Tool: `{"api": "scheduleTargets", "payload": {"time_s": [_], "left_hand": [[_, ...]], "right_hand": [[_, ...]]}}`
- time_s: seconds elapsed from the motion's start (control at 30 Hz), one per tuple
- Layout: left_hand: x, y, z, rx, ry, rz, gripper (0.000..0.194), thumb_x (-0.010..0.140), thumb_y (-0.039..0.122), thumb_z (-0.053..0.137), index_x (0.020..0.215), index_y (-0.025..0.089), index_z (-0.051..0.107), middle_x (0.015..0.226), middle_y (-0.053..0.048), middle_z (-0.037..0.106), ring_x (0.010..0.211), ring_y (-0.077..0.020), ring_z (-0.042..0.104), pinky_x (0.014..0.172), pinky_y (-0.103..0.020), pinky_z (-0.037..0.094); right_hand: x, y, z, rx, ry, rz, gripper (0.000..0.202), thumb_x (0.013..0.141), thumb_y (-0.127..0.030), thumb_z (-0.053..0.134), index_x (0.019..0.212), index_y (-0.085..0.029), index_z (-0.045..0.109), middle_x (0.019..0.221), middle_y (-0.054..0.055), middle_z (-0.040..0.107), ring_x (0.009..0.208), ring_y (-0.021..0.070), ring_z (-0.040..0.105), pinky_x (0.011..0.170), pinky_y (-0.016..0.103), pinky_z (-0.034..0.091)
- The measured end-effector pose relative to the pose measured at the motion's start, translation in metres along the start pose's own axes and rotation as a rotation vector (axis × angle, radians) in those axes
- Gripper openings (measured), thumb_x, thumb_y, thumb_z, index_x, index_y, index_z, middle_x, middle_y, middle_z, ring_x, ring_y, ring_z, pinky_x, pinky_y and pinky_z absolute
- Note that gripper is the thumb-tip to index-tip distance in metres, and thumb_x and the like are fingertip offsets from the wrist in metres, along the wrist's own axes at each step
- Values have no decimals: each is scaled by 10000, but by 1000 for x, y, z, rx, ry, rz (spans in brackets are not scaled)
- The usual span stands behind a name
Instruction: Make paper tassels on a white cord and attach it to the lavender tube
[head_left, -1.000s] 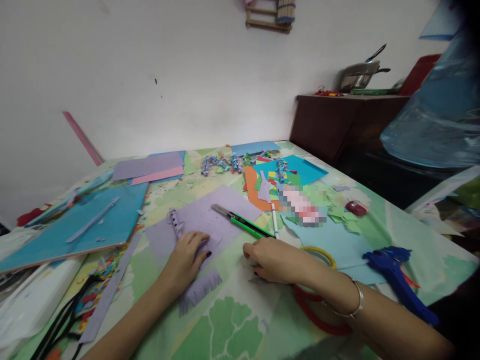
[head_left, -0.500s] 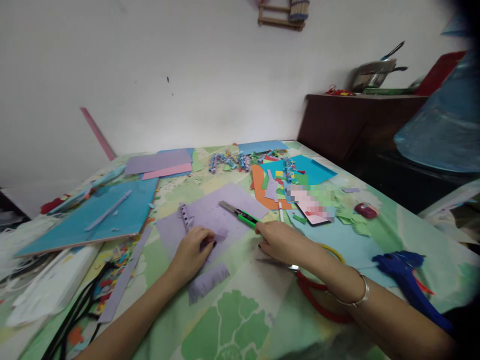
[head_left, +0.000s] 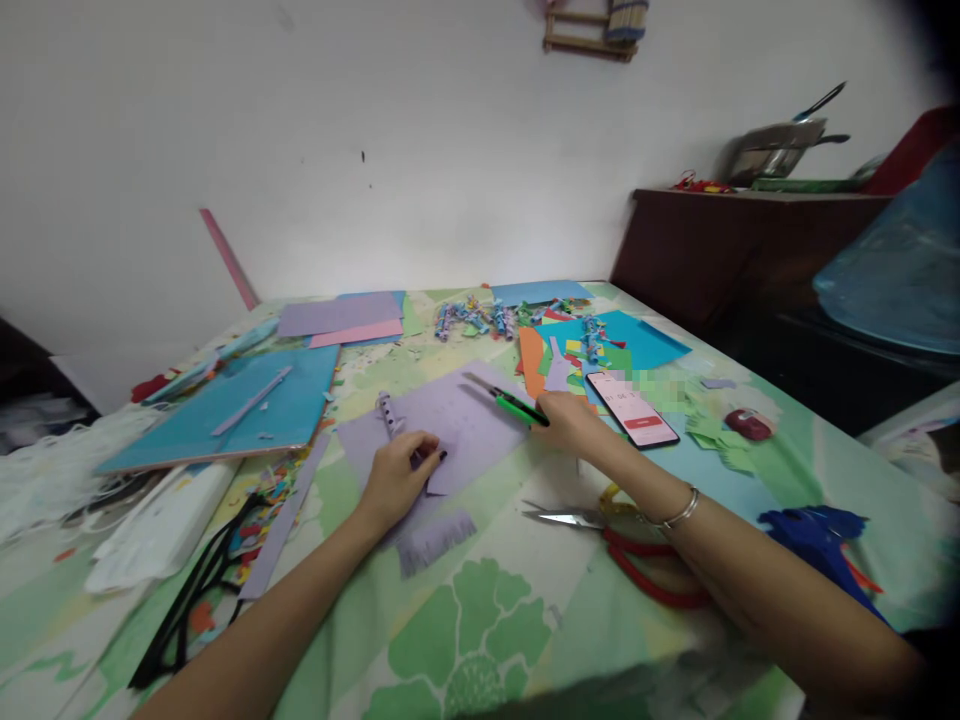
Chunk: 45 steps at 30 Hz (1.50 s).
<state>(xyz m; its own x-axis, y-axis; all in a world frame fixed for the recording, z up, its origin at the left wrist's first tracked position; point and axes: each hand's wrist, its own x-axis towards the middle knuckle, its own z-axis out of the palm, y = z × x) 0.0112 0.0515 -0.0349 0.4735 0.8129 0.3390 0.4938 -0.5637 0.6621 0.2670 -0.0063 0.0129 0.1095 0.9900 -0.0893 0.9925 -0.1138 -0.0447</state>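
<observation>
My left hand (head_left: pixel 401 478) is closed, thumb and fingertips drawn together on a small piece of purple paper (head_left: pixel 439 483), above a larger purple sheet (head_left: pixel 480 412). Beside its knuckles stands a small purple paper roll with dark dots (head_left: pixel 388 414). In my right hand (head_left: pixel 574 428) is a green utility knife (head_left: pixel 519 408), its blade out over the sheet and pointing away to the left. A fringed purple paper strip (head_left: pixel 436 542) lies in front of my left hand. Scissors with red and yellow handles (head_left: pixel 574 518) lie spread under my right forearm.
A phone (head_left: pixel 634 410) lies beyond my right wrist. Farther right are a blue glue gun (head_left: pixel 817 535) and a red tape-measure-like object (head_left: pixel 748 424). A blue board (head_left: pixel 247 420) lies at left. Paper scraps and small decorated rolls (head_left: pixel 499 318) fill the back.
My right hand has moved farther away across the table with the knife, uncovering more of the scissors. The view has swung slightly left. My left hand stays by the purple sheet.
</observation>
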Motion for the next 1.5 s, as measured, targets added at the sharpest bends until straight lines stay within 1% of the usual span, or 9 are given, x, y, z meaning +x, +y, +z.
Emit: {"api": "scheduleTargets", "payload": {"time_s": [0.17, 0.33, 0.47, 0.67, 0.8, 1.07, 1.23, 1.33, 1.5], "left_hand": [[0, 1, -4, -25, -6, -26, 155, 791, 268, 548, 865, 184, 655, 806, -38, 713, 708, -177, 640, 689, -307, 508], [0, 0, -5, -64, 5, -31, 217, 799, 270, 530, 957, 168, 638, 841, -51, 713, 767, -183, 654, 733, -319, 506], [1, -2, -4, -76, 26, -27, 264, 778, 252, 534, 1016, 168, 615, 849, -41, 716, 728, -173, 643, 721, -317, 509], [2, -11, -3, 57, 23, 91, 288, 771, 174, 519, 1051, 164, 586, 965, -66, 716, 762, -180, 652, 710, -322, 530], [2, -16, -2, 202, 21, 236, 216, 786, 172, 528, 984, 153, 613, 972, -97, 699, 907, -230, 630, 854, -398, 508], [6, -24, -5, 286, 16, 309, 188, 794, 148, 500, 921, 129, 638, 956, -134, 672, 977, -280, 583, 923, -452, 459], [3, -20, -9, 308, 25, 312, 214, 819, 156, 488, 973, 130, 635, 1020, -128, 659, 1034, -269, 560, 974, -439, 427], [0, -11, -13, 321, 36, 376, 207, 832, 156, 499, 978, 119, 641, 1013, -129, 663, 1019, -263, 573, 955, -427, 443], [-17, 13, -17, 277, 89, 401, 169, 854, 164, 531, 984, 134, 634, 979, -106, 680, 962, -242, 610, 885, -409, 488]], "right_hand": [[0, 8, -12, 31, 62, 2, 211, 877, -233, 521, 1005, -121, 645, 1012, 145, 683, 915, 227, 620, 674, 254, 370], [-33, 26, -39, 38, 141, 66, 286, 929, -175, 371, 953, -134, 653, 892, 114, 703, 820, 210, 623, 661, 267, 363], [-59, 47, -47, 18, 117, 133, 266, 852, -86, 436, 961, -152, 669, 889, 75, 714, 783, 176, 626, 641, 239, 376], [-56, 65, -24, -75, 25, 212, 228, 826, -82, 535, 963, -140, 707, 969, 116, 708, 895, 217, 636, 694, 267, 433], [-36, 71, -3, -141, -50, 207, 237, 902, -258, 587, 1099, -132, 629, 1143, 114, 629, 1020, 221, 604, 856, 379, 497], [-21, 76, 9, -179, -132, 197, 302, 918, -313, 577, 1168, -145, 581, 1171, 98, 604, 991, 208, 619, 834, 401, 533], [-28, 72, 9, -99, -67, 136, 239, 910, -306, 585, 1073, -133, 616, 1076, 80, 636, 942, 197, 625, 814, 387, 524], [-35, 68, 6, -13, 33, 103, 97, 853, -154, 591, 917, -108, 647, 922, 108, 672, 886, 228, 627, 746, 335, 483], [-58, 44, 2, 196, 198, -6, 161, 804, -81, 535, 916, -148, 629, 846, 62, 698, 788, 179, 627, 671, 252, 424]]}}
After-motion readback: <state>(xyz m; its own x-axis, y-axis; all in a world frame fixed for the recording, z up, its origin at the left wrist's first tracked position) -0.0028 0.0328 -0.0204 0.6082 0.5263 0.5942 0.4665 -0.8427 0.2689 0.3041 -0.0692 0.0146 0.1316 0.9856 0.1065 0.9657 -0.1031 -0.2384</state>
